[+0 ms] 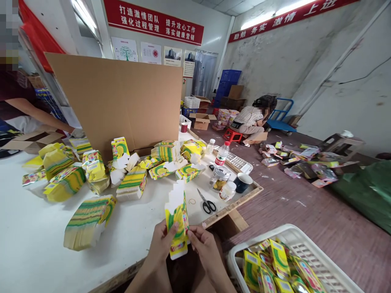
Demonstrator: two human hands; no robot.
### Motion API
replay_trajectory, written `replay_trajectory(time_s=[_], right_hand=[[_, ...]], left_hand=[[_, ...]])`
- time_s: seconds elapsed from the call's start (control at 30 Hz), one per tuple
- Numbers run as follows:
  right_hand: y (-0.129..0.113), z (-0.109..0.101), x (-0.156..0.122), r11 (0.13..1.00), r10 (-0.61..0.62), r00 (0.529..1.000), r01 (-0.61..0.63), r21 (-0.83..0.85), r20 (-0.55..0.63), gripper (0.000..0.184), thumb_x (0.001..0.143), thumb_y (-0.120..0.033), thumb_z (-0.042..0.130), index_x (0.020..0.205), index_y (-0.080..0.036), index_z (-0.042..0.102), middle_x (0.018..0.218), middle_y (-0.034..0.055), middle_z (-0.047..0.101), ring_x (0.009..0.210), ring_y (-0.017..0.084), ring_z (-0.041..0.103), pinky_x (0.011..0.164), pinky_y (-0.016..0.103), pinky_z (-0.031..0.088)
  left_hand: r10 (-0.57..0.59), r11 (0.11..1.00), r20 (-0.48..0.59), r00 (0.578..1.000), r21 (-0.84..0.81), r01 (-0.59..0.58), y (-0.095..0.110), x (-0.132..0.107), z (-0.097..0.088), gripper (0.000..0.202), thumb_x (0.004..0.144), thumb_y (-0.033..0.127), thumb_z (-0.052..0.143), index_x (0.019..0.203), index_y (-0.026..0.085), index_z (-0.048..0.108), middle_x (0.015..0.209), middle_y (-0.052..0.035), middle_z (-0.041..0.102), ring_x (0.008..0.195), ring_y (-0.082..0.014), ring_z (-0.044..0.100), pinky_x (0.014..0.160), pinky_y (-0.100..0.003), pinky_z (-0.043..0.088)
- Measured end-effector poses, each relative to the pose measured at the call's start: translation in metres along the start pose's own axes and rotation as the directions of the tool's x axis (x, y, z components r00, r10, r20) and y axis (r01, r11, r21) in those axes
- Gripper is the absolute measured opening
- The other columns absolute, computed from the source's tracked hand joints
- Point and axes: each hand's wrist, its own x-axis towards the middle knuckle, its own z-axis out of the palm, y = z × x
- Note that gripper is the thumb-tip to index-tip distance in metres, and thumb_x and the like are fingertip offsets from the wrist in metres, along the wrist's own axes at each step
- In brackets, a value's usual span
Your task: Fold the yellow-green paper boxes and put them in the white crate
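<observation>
Bare hands grip a yellow-green carton [177,228] at the near edge of the white table [131,228].
The left hand [161,241] clasps its side, thumb on the front; the right hand [203,243] pinches the opposite edge between thumb and fingers. The carton's long axis runs away from the body, stepped white flaps pointing outward; its printed face is glossy, with a curved green band. Right, a slotted plastic basket [293,228]; beyond, black-handled scissors [205,201], a ridged stack of flat cartons [88,221], then a flat brown cardboard panel [125,101].
</observation>
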Motion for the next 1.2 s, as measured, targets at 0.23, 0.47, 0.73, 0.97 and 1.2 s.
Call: replay_trajectory(time_s=[0.23,0.47,0.73,0.97,1.2], right_hand=[[0.024,0.009,0.033,0.919,-0.205,0.978,0.179,-0.350,-0.038,0.032,0.085,-0.017,0.053,0.111,-0.021,0.069,0.102,0.0086,0.068,0.088,0.023,0.064,0.083,0.036,0.050],[0.031,0.007,0.053,0.779,-0.280,0.958,0.268,-0.568,0.068,0.026,0.082,-0.003,0.050,0.076,-0.021,0.067,0.086,0.0066,0.065,0.088,0.025,0.062,0.081,0.035,0.049],[0.048,-0.031,0.008,0.774,-0.214,0.974,0.212,-0.596,0.069,0.032,0.076,0.000,0.044,0.059,-0.022,0.059,0.076,0.0071,0.063,0.086,0.028,0.057,0.088,0.042,0.044],[0.033,-0.021,0.017,0.912,-0.169,0.984,0.134,-0.388,-0.056,0.020,0.086,-0.022,0.052,0.069,-0.023,0.063,0.078,0.0074,0.066,0.080,0.027,0.058,0.078,0.040,0.045],[0.003,0.003,0.021,0.995,-0.048,0.998,0.051,0.080,-0.043,0.048,0.081,-0.065,0.062,0.094,-0.018,0.064,0.085,0.0094,0.075,0.081,0.025,0.070,0.076,0.036,0.056]], left_hand=[[-0.207,0.967,-0.057,0.977,-0.166,0.195,-0.002,0.059,-0.015,0.038,0.073,0.046,0.079,0.091,0.014,0.068,0.071,-0.0024,0.077,0.070,-0.0217,0.075,0.068,-0.035,0.061],[-0.319,0.928,-0.003,0.948,-0.206,0.311,-0.012,0.073,-0.021,0.021,0.089,0.032,0.066,0.093,0.012,0.069,0.079,-0.0034,0.077,0.073,-0.0178,0.074,0.075,-0.038,0.061],[-0.327,0.920,0.007,0.945,-0.227,0.320,-0.012,0.075,-0.023,0.024,0.088,0.034,0.068,0.099,0.012,0.070,0.090,-0.0066,0.079,0.080,-0.0197,0.076,0.079,-0.040,0.061],[-0.237,0.948,0.031,0.971,-0.210,0.238,-0.001,0.063,-0.011,0.036,0.068,0.043,0.085,0.083,0.012,0.073,0.081,-0.0079,0.081,0.084,-0.0263,0.076,0.082,-0.040,0.060],[-0.205,0.961,0.171,0.964,-0.151,0.232,0.021,0.019,0.011,0.046,0.061,0.053,0.087,0.076,0.011,0.078,0.076,-0.0112,0.080,0.087,-0.0303,0.075,0.086,-0.039,0.057]])
